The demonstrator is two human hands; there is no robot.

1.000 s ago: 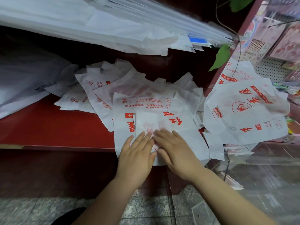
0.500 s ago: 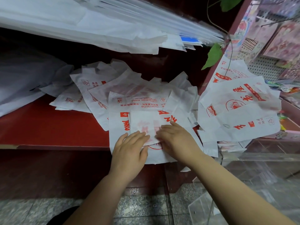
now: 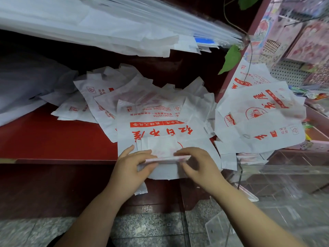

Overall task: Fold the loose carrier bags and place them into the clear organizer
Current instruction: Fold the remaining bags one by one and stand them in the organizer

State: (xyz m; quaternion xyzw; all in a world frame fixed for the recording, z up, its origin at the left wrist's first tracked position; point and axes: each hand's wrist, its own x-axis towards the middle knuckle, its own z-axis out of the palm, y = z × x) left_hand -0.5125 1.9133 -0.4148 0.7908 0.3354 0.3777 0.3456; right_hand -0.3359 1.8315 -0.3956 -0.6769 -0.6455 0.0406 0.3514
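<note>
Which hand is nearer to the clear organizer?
Right. The right hand pinches the folded bag just left of the clear organizer; the left hand grips its other end, farther left.

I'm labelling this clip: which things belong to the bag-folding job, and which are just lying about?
Job: folded bag, pinched between left hand and right hand; loose carrier bags on red shelf; clear organizer.
Lying about: green leaf; stacked white sheets overhead; pegboard display.
</note>
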